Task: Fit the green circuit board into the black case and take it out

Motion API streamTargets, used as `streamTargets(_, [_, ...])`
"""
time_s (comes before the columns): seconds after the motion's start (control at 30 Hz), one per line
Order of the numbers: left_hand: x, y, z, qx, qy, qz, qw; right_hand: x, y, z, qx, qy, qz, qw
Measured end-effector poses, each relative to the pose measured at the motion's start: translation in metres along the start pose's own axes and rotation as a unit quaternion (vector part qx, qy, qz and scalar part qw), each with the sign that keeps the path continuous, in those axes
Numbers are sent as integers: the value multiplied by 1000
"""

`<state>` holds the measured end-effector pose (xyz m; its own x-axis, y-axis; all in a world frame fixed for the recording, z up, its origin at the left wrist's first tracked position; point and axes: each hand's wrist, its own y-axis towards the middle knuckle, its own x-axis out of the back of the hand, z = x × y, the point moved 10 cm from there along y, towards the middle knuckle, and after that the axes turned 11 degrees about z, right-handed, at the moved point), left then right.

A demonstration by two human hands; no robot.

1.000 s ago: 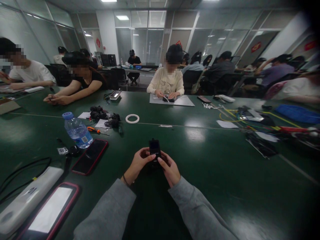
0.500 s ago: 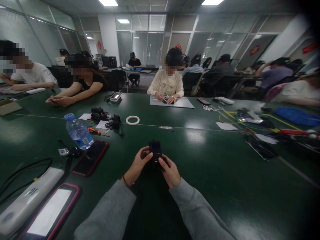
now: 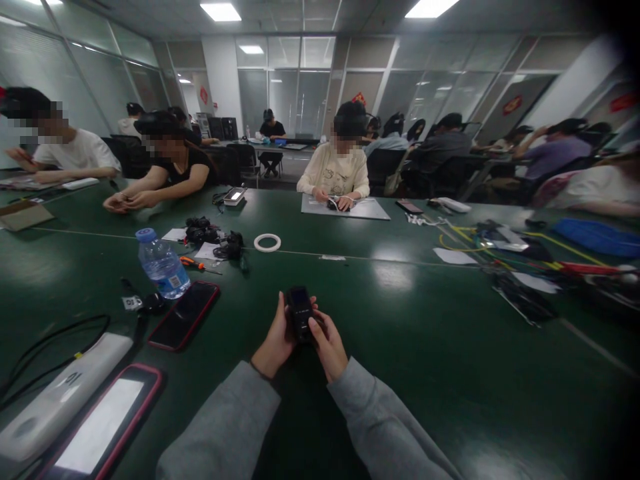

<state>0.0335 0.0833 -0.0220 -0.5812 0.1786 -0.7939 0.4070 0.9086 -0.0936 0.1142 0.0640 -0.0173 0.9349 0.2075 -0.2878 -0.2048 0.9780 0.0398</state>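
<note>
Both hands hold a small black handheld device [image 3: 301, 315], which has a dark screen at its top and a row of small light marks below. My left hand [image 3: 275, 340] is closed along its left side and back, with the thumb upright at the edge. On the right, my right hand [image 3: 330, 341] grips the device, its thumb lying on the lower front. Fingers behind the device are partly hidden. Left of my hands lies a red-edged phone [image 3: 185, 316], with a water bottle [image 3: 163, 263] standing behind it.
A white power bank [image 3: 65, 393] and a pink-edged phone [image 3: 107, 427] lie at front left. Beyond are an orange screwdriver [image 3: 197, 264], black cables [image 3: 203, 232] and a white ring [image 3: 267, 243]. Tangled wires [image 3: 500, 240] lie right. A co-worker [image 3: 340, 167] sits opposite.
The device has shifted slightly left and is tilted, its front now showing more. My left thumb has moved off the front to the side edge. My right hand has moved left with it.
</note>
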Motion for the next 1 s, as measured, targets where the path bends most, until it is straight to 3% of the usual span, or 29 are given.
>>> streamTargets(0.23, [-4,2,2,14,6,-4,1000,16,6,0,25,-68,-17,997])
streamTargets(0.43, [1,11,6,8,-51,-10,999,7,9,13,55,-146,-13,988])
streamTargets(0.67, [4,6,9,24,-49,-9,998,-5,-4,42,136,-353,-34,925])
streamTargets(0.83, [0,5,8,30,-35,5,999,-22,-13,53,192,-412,-13,891])
streamTargets(1.0, [2,7,7,20,-35,-8,999,-25,-14,51,189,-455,-22,870])
